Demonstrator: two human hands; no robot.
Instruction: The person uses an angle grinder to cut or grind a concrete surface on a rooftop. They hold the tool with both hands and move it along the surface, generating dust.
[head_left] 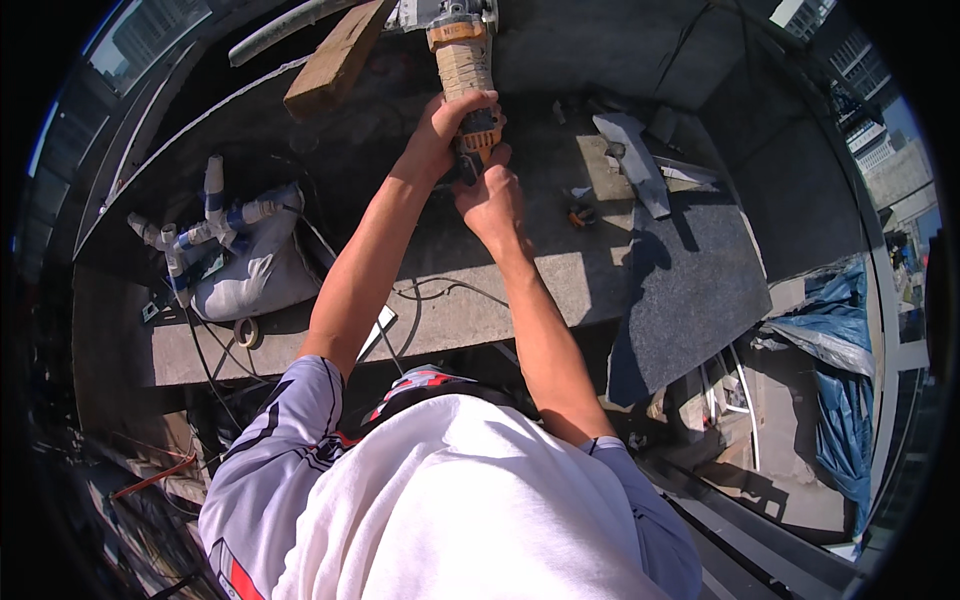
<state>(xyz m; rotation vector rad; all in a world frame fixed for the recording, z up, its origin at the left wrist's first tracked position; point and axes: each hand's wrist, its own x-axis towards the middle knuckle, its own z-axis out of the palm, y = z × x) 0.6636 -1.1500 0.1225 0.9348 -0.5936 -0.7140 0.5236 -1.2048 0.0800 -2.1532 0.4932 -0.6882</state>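
the person's left hand (437,128) has its fingers wrapped around the tape-bound body of a power tool (464,70), held out ahead, to the right of a wooden block (335,62). the right hand (492,203) clenches the tool's rear end. printed lettering marks its orange collar (455,32). off left sits a pale sack (262,278); a speckled slab (690,290) lies right.

Fingers (471,103) around taped power tool (464,70)

Around the cylindrical orange power tool (464,70)
A bulging white sack (262,283) is set leftward, a flat grey slab (690,295) rightward.
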